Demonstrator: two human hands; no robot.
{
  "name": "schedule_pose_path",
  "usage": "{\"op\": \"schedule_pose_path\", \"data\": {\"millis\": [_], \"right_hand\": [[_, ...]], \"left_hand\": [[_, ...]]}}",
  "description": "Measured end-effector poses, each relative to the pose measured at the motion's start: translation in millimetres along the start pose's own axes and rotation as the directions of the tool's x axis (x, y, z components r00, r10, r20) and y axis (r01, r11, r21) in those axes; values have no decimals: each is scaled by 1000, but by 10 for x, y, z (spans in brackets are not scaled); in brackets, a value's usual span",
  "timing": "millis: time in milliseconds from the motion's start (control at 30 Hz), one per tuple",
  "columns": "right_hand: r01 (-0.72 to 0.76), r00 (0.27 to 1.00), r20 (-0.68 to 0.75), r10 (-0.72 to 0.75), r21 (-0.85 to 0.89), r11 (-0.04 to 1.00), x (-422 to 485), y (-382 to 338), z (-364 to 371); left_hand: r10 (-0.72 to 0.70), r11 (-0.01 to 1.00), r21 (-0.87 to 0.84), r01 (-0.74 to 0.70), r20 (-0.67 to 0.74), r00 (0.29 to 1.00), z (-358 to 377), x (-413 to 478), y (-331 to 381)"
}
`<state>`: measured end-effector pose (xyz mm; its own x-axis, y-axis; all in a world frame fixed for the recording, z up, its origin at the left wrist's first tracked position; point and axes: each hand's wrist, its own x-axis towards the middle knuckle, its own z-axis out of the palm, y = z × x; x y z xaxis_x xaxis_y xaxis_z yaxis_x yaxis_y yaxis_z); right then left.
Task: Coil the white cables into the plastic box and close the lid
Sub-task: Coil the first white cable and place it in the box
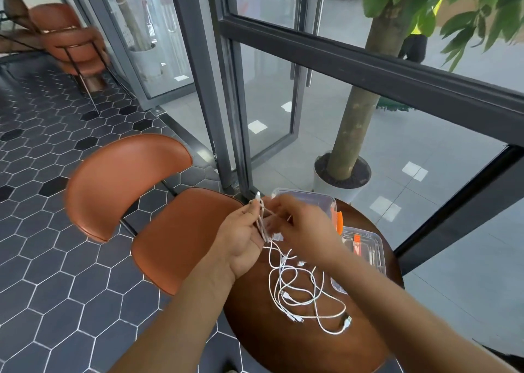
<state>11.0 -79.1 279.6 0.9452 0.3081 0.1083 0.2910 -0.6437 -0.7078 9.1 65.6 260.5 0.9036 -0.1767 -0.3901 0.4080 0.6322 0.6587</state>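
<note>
White cables point(300, 290) lie in a loose tangle on a small round dark wooden table point(255, 330). My left hand point(243, 239) holds a folded bundle of white cable upright, one plug sticking up above its fingers. My right hand point(300, 228) pinches the same cable just to the right of the bundle, and a strand runs down from both hands to the tangle. A clear plastic box point(309, 202) stands at the table's far edge behind my hands. Its clear lid point(365, 248) with orange latches lies to the right.
A brown leather chair point(158, 214) stands close to the table's left side. Behind the table are a dark metal window frame point(235, 134) and a potted tree point(346, 171) beyond the glass. The floor has dark hexagonal tiles point(56, 287).
</note>
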Motion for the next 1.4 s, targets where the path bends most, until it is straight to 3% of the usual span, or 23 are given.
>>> {"op": "schedule_pose_path", "data": {"millis": [100,200,367,500,633,733,833,900,1167,1300,1400], "right_hand": [[56,995,-74,-63,-95,994,-163,-2,73],[36,997,-67,-38,-22,999,-299,66,146],[-144,980,175,97,278,950,-293,475,239],[-246,949,265,171,281,928,-217,772,182],[-199,947,279,159,121,972,-10,840,-78],[-168,935,315,165,-17,986,171,854,-236],[-53,950,295,105,-177,983,352,751,-341],[-34,958,269,94,-220,975,460,641,-400],[-14,991,124,48,-256,967,394,201,-417],[-65,996,56,70,-96,993,209,79,-317],[-125,991,46,126,-26,992,72,66,-181]], "left_hand": [[30,984,-174,-35,-28,999,31,3,65],[58,953,-295,-68,-41,997,59,-24,162],[103,952,-287,-108,-33,994,119,-43,219],[73,963,-262,-62,35,997,102,-82,179],[-34,992,-116,49,124,992,103,-121,173],[-124,986,136,96,210,970,116,-149,210],[-228,869,485,97,218,949,98,-121,209],[-279,771,628,106,184,943,79,-79,185],[-122,656,754,32,64,991,-27,76,17],[24,745,665,-48,45,999,-46,135,-87],[34,908,417,-35,11,999,-61,171,-137]]}}
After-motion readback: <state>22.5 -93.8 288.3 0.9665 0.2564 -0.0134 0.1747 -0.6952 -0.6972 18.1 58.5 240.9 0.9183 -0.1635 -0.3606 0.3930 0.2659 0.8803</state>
